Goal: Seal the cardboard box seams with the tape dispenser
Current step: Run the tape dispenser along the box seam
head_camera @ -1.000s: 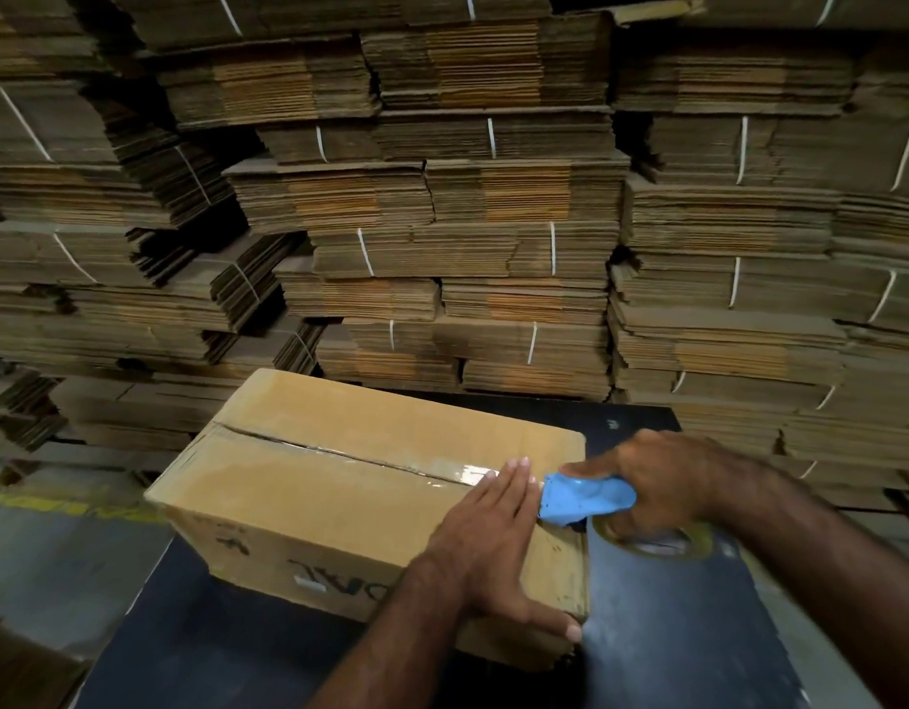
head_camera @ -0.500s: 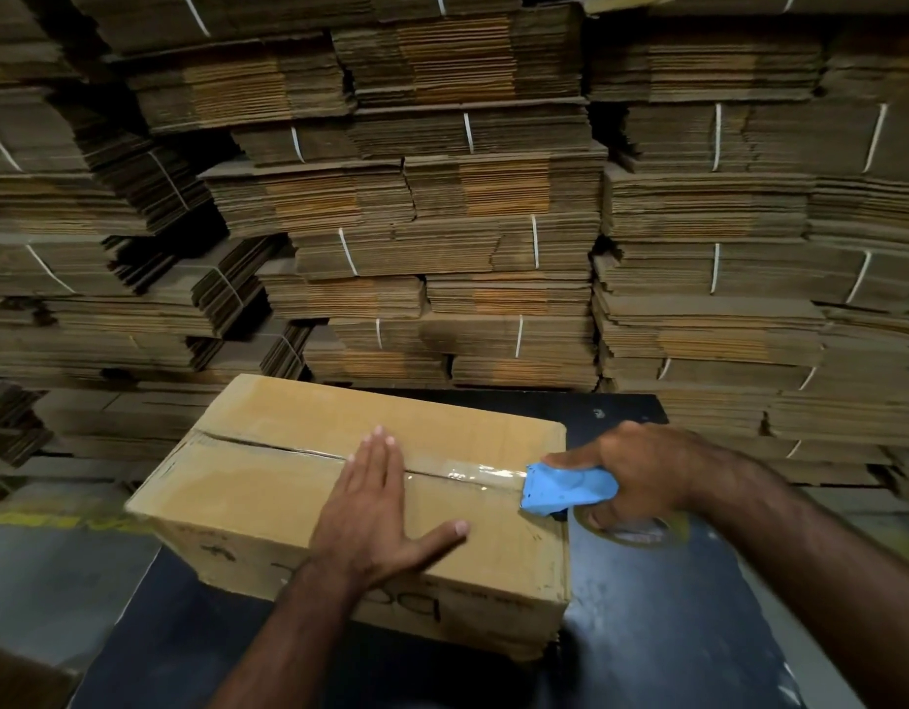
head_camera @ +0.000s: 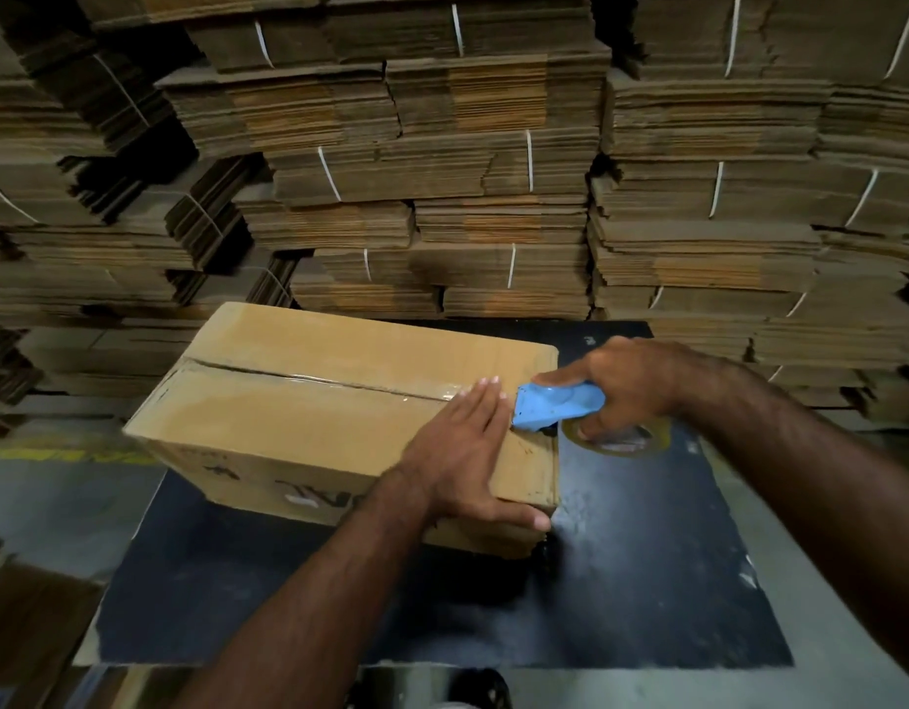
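A brown cardboard box [head_camera: 309, 422] lies on a dark table top [head_camera: 621, 580]. Its closed top flaps meet in a centre seam [head_camera: 314, 378], and shiny clear tape covers the seam's right part. My left hand [head_camera: 468, 452] rests flat on the box top near the right end, fingers together, thumb over the near right corner. My right hand [head_camera: 631, 386] grips a blue tape dispenser [head_camera: 555, 407] with a roll of clear tape [head_camera: 621, 437]. The dispenser's front sits at the box's right edge, right beside my left fingertips.
Tall stacks of flattened cardboard [head_camera: 442, 161], bundled with white straps, fill the whole background behind the table. Grey floor with a yellow line [head_camera: 58, 455] shows at the left. A brown cardboard piece [head_camera: 28, 616] lies at the lower left.
My left hand slid along the box top from its middle back to the right end, beside the dispenser. My right hand and the dispenser stayed at the right edge.
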Demonstrator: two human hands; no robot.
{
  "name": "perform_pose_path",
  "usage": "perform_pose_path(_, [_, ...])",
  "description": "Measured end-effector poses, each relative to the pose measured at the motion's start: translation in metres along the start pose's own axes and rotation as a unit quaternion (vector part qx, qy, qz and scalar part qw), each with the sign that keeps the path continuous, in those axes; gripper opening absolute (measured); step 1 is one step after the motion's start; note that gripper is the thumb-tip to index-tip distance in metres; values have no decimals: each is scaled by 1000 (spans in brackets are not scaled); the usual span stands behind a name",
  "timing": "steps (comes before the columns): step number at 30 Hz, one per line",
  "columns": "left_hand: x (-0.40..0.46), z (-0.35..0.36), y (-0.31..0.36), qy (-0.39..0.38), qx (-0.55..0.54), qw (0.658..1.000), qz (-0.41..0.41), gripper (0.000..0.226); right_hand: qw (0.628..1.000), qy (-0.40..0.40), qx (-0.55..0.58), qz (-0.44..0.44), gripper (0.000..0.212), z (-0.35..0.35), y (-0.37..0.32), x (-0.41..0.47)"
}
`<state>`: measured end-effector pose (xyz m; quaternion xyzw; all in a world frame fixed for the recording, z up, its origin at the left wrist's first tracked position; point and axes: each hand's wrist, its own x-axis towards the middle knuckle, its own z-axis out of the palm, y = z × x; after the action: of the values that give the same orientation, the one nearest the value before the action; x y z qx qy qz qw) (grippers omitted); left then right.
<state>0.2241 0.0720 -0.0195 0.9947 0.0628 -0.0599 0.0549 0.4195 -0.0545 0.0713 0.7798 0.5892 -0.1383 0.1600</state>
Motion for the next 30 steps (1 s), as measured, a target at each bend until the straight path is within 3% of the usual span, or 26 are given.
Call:
perform_pose_path(7, [7, 5, 1, -15, 20, 1000, -13, 138, 998, 31, 44, -24, 77, 15, 19, -15])
perform_pose_path(11, [9, 5, 1, -31, 18, 999, -17, 138, 997, 5, 76, -2, 78, 31, 46, -41])
perform_pose_path(20, [20, -2, 27, -10, 19, 1000, 13, 138, 998, 10, 63, -5, 74, 40, 47, -29])
perform_pose_path(30, [29, 10, 33, 32, 30, 998, 49, 113, 995, 38, 89, -19, 78, 58, 55, -24])
